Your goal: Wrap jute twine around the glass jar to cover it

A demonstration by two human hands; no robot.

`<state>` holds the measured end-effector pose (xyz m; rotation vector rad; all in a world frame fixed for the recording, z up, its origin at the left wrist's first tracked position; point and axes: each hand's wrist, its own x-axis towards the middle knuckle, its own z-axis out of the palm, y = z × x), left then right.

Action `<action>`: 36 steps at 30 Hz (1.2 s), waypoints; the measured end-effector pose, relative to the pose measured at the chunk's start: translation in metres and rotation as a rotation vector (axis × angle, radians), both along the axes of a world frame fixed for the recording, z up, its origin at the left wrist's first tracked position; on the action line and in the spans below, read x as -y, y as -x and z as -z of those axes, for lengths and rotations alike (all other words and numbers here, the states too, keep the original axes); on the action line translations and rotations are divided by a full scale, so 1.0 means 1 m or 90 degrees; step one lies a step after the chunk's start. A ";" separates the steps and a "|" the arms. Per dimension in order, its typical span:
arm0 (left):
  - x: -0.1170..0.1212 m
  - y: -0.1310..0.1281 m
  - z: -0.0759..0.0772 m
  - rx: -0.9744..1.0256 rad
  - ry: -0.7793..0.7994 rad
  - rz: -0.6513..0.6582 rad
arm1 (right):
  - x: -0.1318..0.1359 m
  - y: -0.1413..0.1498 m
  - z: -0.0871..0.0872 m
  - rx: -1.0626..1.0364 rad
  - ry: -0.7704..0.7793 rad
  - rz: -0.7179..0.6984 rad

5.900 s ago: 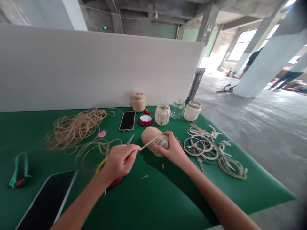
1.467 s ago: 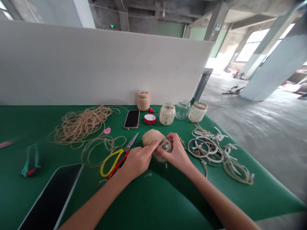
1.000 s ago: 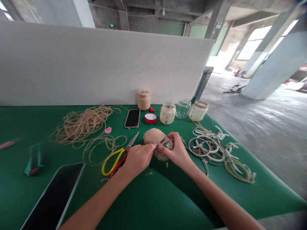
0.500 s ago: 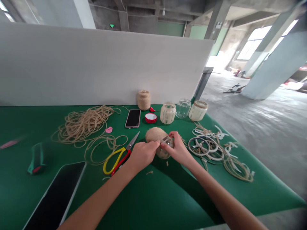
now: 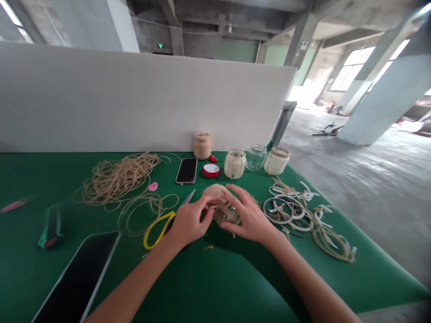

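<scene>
Showing bare glass at one end and thick twine wrapping (image 5: 213,191) at the other, a glass jar (image 5: 229,216) lies on its side between the person's hands, above the green counter (image 5: 215,282); whether it touches the surface cannot be told. The left hand (image 5: 190,220) sits on the jar's near side, its fingers (image 5: 206,208) curled at the twine, though whether they are clenched is hidden. The right hand (image 5: 249,215) covers the glass end, its fingers (image 5: 237,194) spread and unclenched.

Just left of the jar lie scissors (image 5: 159,231) with yellow handles, partly under the left hand. Farther left is a loose tangle of jute twine (image 5: 114,179). Behind the jar are a smartphone (image 5: 186,170) and a red lid (image 5: 212,170), and beyond them a row of three twine-covered jars (image 5: 235,163) and one clear jar (image 5: 256,157). Right of the jar lie hoops with twine and white strips (image 5: 281,211), and a tablet (image 5: 77,278) rests toward the near left
</scene>
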<state>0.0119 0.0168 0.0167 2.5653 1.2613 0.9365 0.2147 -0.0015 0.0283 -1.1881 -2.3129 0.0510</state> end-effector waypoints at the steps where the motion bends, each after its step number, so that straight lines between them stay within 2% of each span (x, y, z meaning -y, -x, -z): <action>1: -0.001 0.004 -0.003 -0.021 0.009 -0.005 | 0.000 0.000 -0.001 0.004 0.013 -0.027; 3: -0.006 0.015 -0.011 -0.100 0.023 -0.037 | -0.001 -0.001 0.000 -0.011 0.049 -0.038; 5: -0.013 0.026 -0.018 -0.224 0.057 -0.110 | -0.002 -0.002 0.002 -0.040 0.085 -0.012; 8: -0.020 0.043 -0.025 -0.400 0.172 -0.256 | -0.006 -0.004 0.009 -0.097 0.113 0.046; 10: -0.020 0.051 -0.026 -0.460 0.252 -0.303 | -0.007 -0.004 0.013 -0.136 0.114 0.079; 13: -0.015 0.054 -0.026 -0.489 0.290 -0.302 | -0.008 -0.001 0.018 -0.160 0.107 0.098; 17: -0.003 0.049 -0.027 -0.499 0.218 -0.272 | -0.006 0.002 0.021 -0.159 0.091 0.099; 23: 0.007 0.053 -0.029 -0.472 0.376 -0.254 | -0.006 0.003 0.022 -0.163 0.088 0.115; 27: 0.007 0.057 -0.031 -0.441 0.405 -0.227 | -0.005 0.004 0.024 -0.167 0.086 0.125; 36: 0.007 0.054 -0.025 -0.440 0.373 -0.307 | -0.004 0.005 0.023 -0.170 0.089 0.132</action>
